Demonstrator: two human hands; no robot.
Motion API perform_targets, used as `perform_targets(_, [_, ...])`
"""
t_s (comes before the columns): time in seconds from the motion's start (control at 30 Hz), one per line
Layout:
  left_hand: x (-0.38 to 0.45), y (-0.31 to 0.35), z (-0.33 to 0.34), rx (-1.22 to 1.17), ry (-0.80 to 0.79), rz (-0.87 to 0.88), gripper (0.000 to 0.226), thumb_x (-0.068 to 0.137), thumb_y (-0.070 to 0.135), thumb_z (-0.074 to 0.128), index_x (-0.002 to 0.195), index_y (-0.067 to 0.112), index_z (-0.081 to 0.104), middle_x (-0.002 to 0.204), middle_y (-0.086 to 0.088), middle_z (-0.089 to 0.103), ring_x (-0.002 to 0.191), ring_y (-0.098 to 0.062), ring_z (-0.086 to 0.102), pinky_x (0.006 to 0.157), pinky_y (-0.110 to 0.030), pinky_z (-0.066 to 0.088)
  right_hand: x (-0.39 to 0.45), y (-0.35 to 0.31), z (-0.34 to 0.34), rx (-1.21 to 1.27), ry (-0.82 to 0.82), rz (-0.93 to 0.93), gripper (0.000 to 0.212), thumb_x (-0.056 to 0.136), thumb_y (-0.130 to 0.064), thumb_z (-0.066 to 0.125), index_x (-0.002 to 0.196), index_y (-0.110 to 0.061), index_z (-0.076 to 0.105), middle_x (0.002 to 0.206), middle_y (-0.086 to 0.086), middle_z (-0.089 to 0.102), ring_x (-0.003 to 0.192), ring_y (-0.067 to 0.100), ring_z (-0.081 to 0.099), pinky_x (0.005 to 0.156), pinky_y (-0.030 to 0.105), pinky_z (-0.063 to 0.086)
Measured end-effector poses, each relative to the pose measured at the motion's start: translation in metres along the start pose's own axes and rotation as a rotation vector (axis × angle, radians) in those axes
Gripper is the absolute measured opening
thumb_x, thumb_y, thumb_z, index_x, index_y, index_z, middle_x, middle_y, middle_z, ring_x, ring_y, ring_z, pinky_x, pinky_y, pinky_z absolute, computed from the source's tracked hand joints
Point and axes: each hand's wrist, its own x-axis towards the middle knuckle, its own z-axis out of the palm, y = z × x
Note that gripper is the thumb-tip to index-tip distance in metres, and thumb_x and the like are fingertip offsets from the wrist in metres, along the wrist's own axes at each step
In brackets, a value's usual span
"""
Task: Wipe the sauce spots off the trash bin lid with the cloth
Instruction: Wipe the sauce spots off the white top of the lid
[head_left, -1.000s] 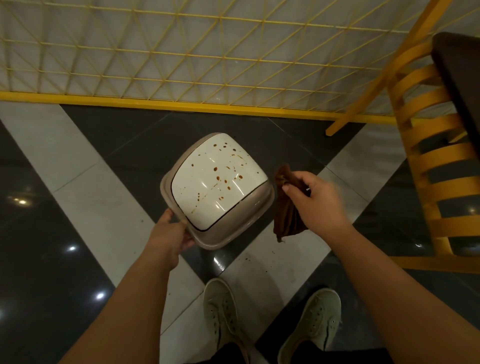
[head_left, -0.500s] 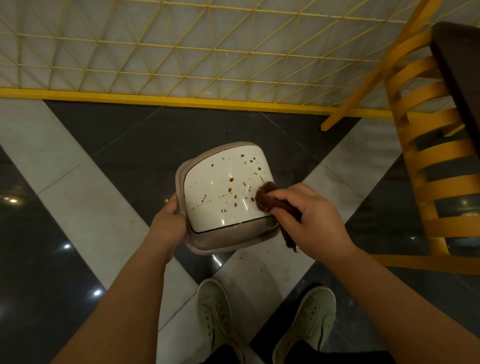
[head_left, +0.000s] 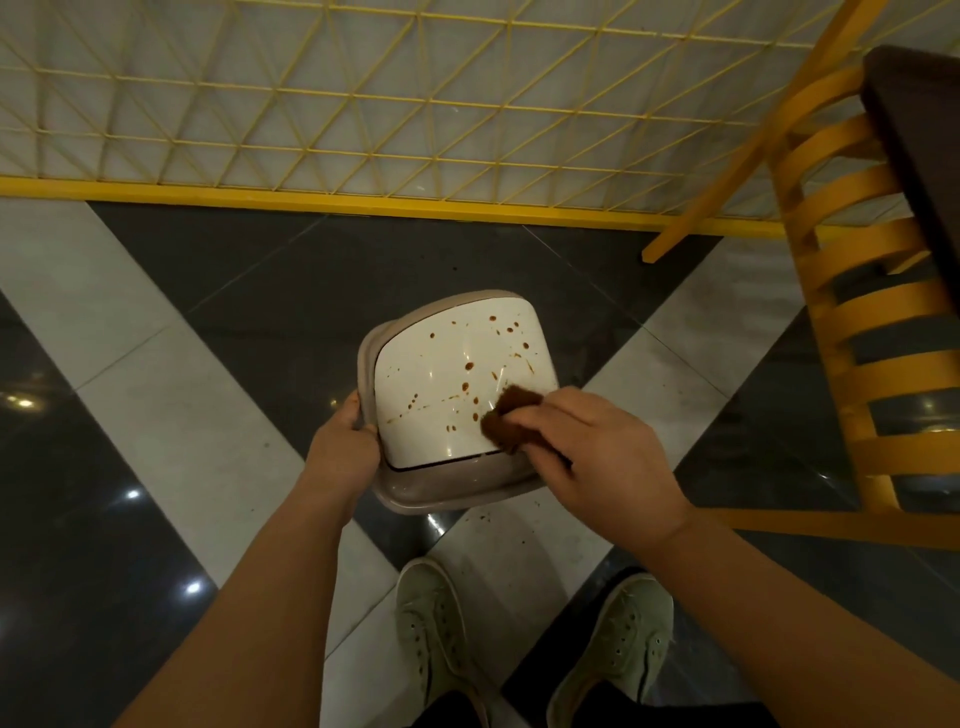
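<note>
In the head view, the trash bin lid (head_left: 447, 410) is held above the floor (head_left: 156, 364), gripped at its left rim by the left hand (head_left: 343, 452) with fingers curled round the edge. The brown cloth (head_left: 511, 415) is clamped in the right hand (head_left: 597, 457) and pressed on the lid's near-right corner. Sauce spots (head_left: 467, 366) are scattered across the white panel.

We've got open floor (head_left: 234, 291) left & ahead of the lid (head_left: 441, 374); yellow mesh fence (head_left: 363, 104) blocks beyond, chair (head_left: 857, 312) crowds the right side, our shoes (head_left: 431, 629) sit below
</note>
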Motion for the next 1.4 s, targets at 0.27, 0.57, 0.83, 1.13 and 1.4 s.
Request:
perform_targets(0.27, [-0.001,0.000,0.002,0.082,0.008,0.011,0.048,0.102,0.015,0.036,0.146,0.035,0.037,0.141,-0.004,0.050,0.129,-0.030,0.046,0.105,-0.054,0.042,0.014,0.010,-0.004,0.068,0.021,0.149,0.032,0.090,-0.034,0.044,0.115,-0.026,0.062,0.104,-0.003,0.063,0.090,0.012,0.059,0.076,0.021,0.049])
perform_targets(0.57, [-0.005,0.003,0.007,0.103,0.121,0.040,0.051,0.102,0.012,0.036,0.150,0.030,0.033,0.144,-0.008,0.047,0.129,-0.031,0.046,0.107,-0.053,0.040,0.000,0.006,0.001,0.159,0.035,0.148,0.028,0.090,-0.032,0.050,0.114,-0.028,0.063,0.103,-0.006,0.064,0.089,0.008,0.059,0.077,0.015,0.046])
perform_targets(0.83, [-0.078,0.040,0.003,0.372,0.239,0.404,0.049,0.097,0.031,0.051,0.144,0.035,0.038,0.147,0.000,0.035,0.132,-0.020,0.036,0.108,-0.040,0.034,-0.001,0.002,0.001,0.180,0.023,0.180,0.029,0.089,-0.031,0.053,0.117,-0.029,0.062,0.106,-0.006,0.063,0.092,0.009,0.058,0.078,0.018,0.048])
perform_targets(1.13, [-0.103,0.039,0.041,0.920,0.197,0.530,0.074,0.089,0.062,0.045,0.150,0.047,0.006,0.161,0.012,0.007,0.149,-0.021,-0.006,0.114,-0.054,-0.014,-0.007,0.005,-0.003,0.157,0.004,0.134,0.029,0.088,-0.025,0.059,0.116,-0.027,0.063,0.106,-0.004,0.062,0.091,0.011,0.059,0.073,0.022,0.051])
perform_targets(1.4, [-0.093,0.043,0.038,0.938,0.159,0.534,0.074,0.087,0.063,0.048,0.149,0.049,0.010,0.160,0.014,0.010,0.148,-0.021,-0.011,0.113,-0.059,-0.017,-0.014,0.012,-0.010,0.100,-0.067,0.020,0.029,0.085,-0.028,0.054,0.113,-0.026,0.062,0.098,-0.005,0.064,0.082,0.012,0.061,0.065,0.022,0.052])
